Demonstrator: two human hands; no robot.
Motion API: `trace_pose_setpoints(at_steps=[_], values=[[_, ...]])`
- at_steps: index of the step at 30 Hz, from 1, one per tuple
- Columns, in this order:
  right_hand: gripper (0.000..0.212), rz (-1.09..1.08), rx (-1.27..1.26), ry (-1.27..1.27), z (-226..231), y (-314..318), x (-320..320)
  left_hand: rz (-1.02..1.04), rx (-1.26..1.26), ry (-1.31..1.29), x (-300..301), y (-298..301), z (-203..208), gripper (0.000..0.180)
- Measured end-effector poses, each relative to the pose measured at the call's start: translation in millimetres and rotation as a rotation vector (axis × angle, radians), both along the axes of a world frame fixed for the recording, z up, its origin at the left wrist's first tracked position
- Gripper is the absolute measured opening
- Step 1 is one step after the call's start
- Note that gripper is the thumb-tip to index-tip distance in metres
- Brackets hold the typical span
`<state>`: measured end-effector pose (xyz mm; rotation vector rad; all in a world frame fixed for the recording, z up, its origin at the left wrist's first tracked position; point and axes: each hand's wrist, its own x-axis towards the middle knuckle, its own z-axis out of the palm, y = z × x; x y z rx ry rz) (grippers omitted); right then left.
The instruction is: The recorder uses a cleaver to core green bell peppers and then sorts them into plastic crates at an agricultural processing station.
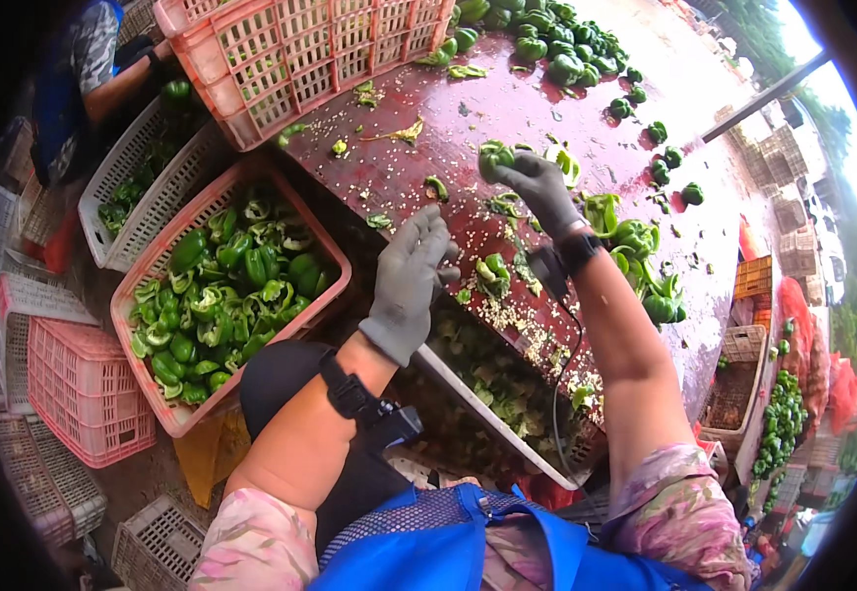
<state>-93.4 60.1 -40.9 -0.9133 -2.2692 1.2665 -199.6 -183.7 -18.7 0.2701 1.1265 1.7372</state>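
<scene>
Both my hands wear grey gloves. My right hand (543, 192) is over the dark red table (389, 163), its fingers and thumb closed on a green bell pepper (494, 159). Near the table's closer edge is my left hand (411, 281), fingers stretched upward and slightly bent; I see nothing in it. Between and below the hands lie a torn pepper piece (492, 276) and scattered pale seeds. Cut-open green peppers (637, 239) rest beside my right wrist. Farther back on the table is a pile of whole green peppers (571, 44).
A pink crate (340, 261) of opened peppers stands at my left, next to a grey crate (158, 222). Another pink crate (300, 69) sits on the table's far left. Scraps fill a container (492, 419) under the near edge. A co-worker's arm (128, 84) reaches in at upper left.
</scene>
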Motion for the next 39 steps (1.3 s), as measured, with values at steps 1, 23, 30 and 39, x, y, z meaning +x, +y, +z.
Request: trace_pose_setpoints(at_steps=[1,23,30,39], values=[[0.029,0.133,-0.209,0.164,15,-29,5,0.047,-0.035,0.060,-1,0,-3,0.046],[0.041,0.204,-0.346,0.224,48,-171,95,-0.385,0.301,0.954,18,-13,-10,0.035],[0.037,0.032,-0.726,0.380,45,-205,96,-0.251,0.273,1.169,29,-9,-23,0.035],[0.031,-0.043,-0.727,0.410,47,-207,95,-0.481,0.311,0.697,21,-13,-10,0.040]])
